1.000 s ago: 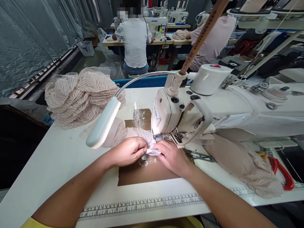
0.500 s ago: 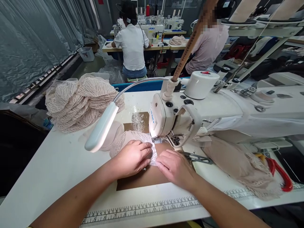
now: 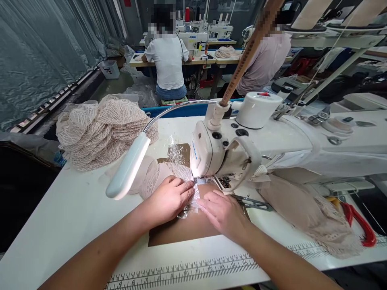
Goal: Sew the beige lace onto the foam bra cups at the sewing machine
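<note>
On the white sewing table (image 3: pixel 69 209), both hands, left hand (image 3: pixel 169 199) and right hand (image 3: pixel 225 213), press flat on lace piece (image 3: pixel 169 173).

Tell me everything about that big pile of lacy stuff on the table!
The lace pile is a loose heap of pale pinkish-beige pieces, stacked in curved layers that fan out. The cloth looks thin and soft, with a wavy open net pattern. It rests on the white table, at the far left, slumped and lopsided. The bendy neck of the lamp passes its right edge. Neither the left hand nor the right hand touches it; both are apart from it.
</note>
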Demonstrator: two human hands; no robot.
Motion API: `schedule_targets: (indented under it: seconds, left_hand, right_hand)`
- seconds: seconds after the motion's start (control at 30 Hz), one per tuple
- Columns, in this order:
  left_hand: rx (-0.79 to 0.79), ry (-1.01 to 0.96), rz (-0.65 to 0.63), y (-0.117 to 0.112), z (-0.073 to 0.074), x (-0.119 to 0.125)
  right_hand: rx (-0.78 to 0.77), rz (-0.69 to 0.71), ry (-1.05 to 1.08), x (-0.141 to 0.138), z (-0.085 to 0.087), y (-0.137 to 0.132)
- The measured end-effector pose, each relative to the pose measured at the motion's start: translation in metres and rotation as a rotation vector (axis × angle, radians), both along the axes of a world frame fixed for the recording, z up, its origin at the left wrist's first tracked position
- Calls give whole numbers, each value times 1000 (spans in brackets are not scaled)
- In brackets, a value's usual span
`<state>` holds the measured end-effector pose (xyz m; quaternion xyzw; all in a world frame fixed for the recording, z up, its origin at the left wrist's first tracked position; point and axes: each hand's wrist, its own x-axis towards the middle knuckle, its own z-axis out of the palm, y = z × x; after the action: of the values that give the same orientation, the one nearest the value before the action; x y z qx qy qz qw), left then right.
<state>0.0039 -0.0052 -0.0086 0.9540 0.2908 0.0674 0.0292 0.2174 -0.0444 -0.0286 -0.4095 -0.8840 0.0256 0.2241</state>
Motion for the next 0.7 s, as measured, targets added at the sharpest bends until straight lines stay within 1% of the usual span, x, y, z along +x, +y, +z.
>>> schedule_targets:
  seconds: [0.1,0.23,0.43,0.7]
  left_hand:
    - [33,0,-16,-2,-1,0]
    - [40,-20,-7,-3,-2,-2]
    - [36,-41,24,3,-5,-4]
    - [53,-65,95,13,-11,-7]
  right_hand:
    - [-15,5,-40,1,2,-2]
    - [-41,6,-67,3,2,-3]
    - [-73,-21,-76,1,3,0]
    - [-23,-76,-127,-8,-1,9]
